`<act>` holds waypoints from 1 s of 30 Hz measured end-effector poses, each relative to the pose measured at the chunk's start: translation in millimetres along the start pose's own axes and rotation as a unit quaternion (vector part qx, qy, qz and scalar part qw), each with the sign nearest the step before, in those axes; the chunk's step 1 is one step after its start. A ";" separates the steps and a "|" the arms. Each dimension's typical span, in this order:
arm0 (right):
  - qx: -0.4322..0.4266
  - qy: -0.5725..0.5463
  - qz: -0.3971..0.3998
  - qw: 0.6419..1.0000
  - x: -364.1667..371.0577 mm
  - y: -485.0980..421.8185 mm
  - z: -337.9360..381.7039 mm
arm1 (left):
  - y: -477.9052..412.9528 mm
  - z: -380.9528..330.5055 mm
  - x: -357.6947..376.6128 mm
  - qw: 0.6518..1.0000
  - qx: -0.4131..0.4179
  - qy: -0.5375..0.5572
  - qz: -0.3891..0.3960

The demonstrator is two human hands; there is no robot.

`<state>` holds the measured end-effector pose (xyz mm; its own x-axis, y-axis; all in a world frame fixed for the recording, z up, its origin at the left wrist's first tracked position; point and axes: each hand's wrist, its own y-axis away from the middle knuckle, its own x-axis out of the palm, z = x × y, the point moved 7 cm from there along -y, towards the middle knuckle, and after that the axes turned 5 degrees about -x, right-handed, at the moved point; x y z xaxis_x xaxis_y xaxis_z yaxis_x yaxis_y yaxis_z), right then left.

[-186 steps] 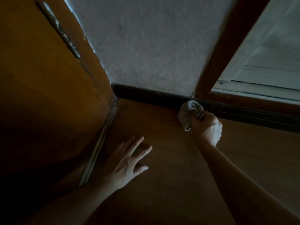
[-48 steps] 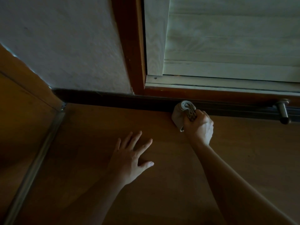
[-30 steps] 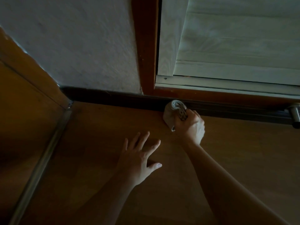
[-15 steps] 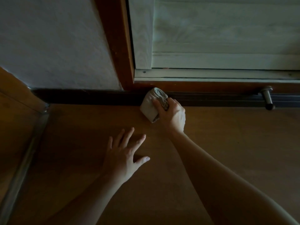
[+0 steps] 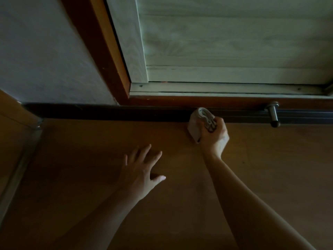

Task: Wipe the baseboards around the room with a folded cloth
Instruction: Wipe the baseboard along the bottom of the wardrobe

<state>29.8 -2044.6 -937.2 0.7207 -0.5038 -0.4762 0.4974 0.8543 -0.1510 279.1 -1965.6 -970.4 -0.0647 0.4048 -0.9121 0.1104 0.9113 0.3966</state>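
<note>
So, the pale grey folded cloth (image 5: 195,124) is being gripped in the right hand (image 5: 214,137), with the fingers curled tight round the stacked folds. Its flat face is being pressed against the dark brown baseboard strip (image 5: 126,112), right where that strip is meeting the orange-brown wooden floor (image 5: 86,150). It's being held as a thick wad, probably so a firm edge is being offered to the trim instead of a floppy corner. The left hand (image 5: 142,168) is being rested flat on the floor with fingers spread and nothing in it, well apart from the cloth. It looks like body weight is being propped on it while the low reach is being made. The spot being wiped is sitting under the pale whitewashed wooden panel (image 5: 225,42) and its reddish-brown wooden frame (image 5: 108,51), to the right of where the white textured wall (image 5: 45,60) is ending. Worth noting: a short silver metal doorstop with a dark tip (image 5: 273,114) is sticking out of the baseboard further right, near the cloth but not touching it. If the wipe is being carried that way, the cloth is probably going to have to be worked around it. Only a short run of trim is being shown, so plenty is likely being left to do.
</note>
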 end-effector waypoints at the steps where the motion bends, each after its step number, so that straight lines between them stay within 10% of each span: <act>1: 0.006 0.000 -0.006 1.000 -6.4 -3.1 -4.5 | 0.2 -1.8 0.4 1.000 -0.009 0.002 0.002; 30: -0.086 -0.003 0.056 0.995 50.3 14.4 26.1 | 2.1 -13.2 16.6 0.995 -0.061 0.037 -0.069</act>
<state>85.9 -2060.9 -940.8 0.7698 -0.4046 -0.4937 0.3246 0.9141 -0.2430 265.1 -1955.9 -983.3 -0.1441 0.2755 -0.9504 -0.0250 0.9592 0.2818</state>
